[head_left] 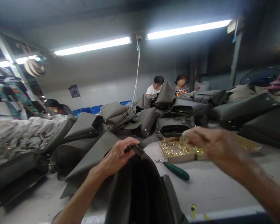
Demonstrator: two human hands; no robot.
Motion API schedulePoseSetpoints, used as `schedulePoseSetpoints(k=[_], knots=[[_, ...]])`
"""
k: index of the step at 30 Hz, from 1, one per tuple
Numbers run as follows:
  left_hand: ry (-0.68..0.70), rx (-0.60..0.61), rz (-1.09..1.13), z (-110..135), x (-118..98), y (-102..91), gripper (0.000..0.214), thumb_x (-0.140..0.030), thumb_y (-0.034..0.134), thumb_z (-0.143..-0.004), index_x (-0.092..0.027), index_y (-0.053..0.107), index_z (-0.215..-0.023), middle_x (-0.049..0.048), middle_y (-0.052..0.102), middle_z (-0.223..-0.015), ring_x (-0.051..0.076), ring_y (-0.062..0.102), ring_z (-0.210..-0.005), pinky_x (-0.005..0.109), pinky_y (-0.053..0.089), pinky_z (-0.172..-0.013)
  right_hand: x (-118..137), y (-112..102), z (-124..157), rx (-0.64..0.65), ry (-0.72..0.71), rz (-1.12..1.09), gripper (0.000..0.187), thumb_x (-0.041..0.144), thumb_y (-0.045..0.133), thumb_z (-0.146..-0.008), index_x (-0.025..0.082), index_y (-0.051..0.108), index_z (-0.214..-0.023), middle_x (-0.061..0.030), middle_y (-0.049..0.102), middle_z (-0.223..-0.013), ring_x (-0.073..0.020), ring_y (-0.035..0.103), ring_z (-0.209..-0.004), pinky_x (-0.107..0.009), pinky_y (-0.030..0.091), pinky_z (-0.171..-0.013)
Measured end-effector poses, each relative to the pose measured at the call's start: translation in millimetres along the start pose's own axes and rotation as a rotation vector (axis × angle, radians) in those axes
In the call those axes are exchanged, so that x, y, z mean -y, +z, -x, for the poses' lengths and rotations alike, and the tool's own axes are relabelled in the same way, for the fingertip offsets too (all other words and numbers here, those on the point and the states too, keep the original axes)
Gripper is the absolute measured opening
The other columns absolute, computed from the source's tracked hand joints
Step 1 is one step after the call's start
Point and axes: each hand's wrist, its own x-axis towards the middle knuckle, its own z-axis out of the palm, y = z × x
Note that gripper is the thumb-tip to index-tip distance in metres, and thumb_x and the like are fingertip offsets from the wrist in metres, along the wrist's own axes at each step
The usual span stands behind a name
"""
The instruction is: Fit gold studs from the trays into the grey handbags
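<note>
My left hand is closed on the top edge of a dark olive bag, which stands upright with its mouth toward me. My right hand, smeared a little by motion, hovers over the small cardboard boxes with its fingers curled together; whatever they may hold cannot be made out. Below it, one box holds many small brass-coloured metal fittings. A second box beside it is partly covered by my right hand. On the white table between my hands lies a green-handled tool with a thin metal tip.
Similar dark bags are heaped across the back and left of the table. More bags lie at the right. Pale crumpled material fills the far left. Several people work beyond the heap, one of them a person in white.
</note>
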Motion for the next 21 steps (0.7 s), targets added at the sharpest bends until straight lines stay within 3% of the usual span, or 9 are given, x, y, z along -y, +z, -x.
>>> schedulePoseSetpoints(k=[3,6,10,13,17,21], knots=[[0.040,-0.016,-0.010,-5,14,14.3,0.015,-0.022,0.052,-0.085,-0.021,0.061,-0.096,0.0011,0.060,-0.102,0.015,0.055,-0.099,0.024,0.039,-0.090,17,55,7,0.294,-0.022,-0.156,0.031,0.037,0.048,-0.089,0.015,0.070,-0.095,-0.0091,0.071,-0.090,-0.0231,0.065,-0.082,-0.034,0.048,-0.073],[-0.012,-0.107,-0.086,2,25,20.9,0.014,-0.019,0.054,-0.080,-0.020,0.060,-0.092,0.0025,0.056,-0.103,0.017,0.051,-0.099,0.028,0.038,-0.090,34,95,17,0.321,-0.020,-0.318,0.044,0.031,0.057,-0.084,0.011,0.058,-0.123,-0.0144,0.061,-0.120,-0.0256,0.057,-0.110,-0.040,0.045,-0.093],[-0.175,-0.322,-0.194,16,35,19.7,0.012,-0.024,0.059,-0.075,-0.019,0.052,-0.082,-0.0004,0.048,-0.078,0.017,0.046,-0.074,0.029,0.038,-0.069,56,118,19,0.318,-0.137,-0.415,0.058,0.021,0.062,-0.078,0.010,0.048,-0.132,-0.0149,0.048,-0.136,-0.0260,0.042,-0.126,-0.043,0.034,-0.107],[-0.285,-0.389,-0.196,22,44,17.8,0.021,-0.031,0.063,-0.071,-0.021,0.046,-0.078,-0.0056,0.040,-0.063,0.015,0.040,-0.057,0.027,0.034,-0.058,67,136,20,0.264,-0.197,-0.479,0.058,0.008,0.054,-0.074,0.013,0.049,-0.132,-0.0118,0.047,-0.136,-0.0231,0.041,-0.126,-0.042,0.033,-0.109],[-0.315,-0.344,-0.103,27,48,6.0,0.022,-0.036,0.061,-0.071,-0.020,0.047,-0.077,-0.0040,0.048,-0.065,0.014,0.047,-0.059,0.025,0.038,-0.057,68,165,28,0.086,-0.206,-0.524,0.057,0.000,0.038,-0.073,0.015,0.055,-0.125,-0.0102,0.051,-0.131,-0.0206,0.044,-0.122,-0.043,0.037,-0.106],[-0.449,-0.247,0.255,30,29,-22.5,0.030,-0.047,0.054,-0.083,-0.017,0.056,-0.085,-0.0001,0.058,-0.074,0.012,0.053,-0.063,0.021,0.039,-0.057,63,181,37,-0.088,-0.245,-0.538,0.053,-0.002,0.035,-0.077,0.017,0.056,-0.122,-0.0100,0.054,-0.126,-0.0193,0.047,-0.118,-0.042,0.043,-0.101]])
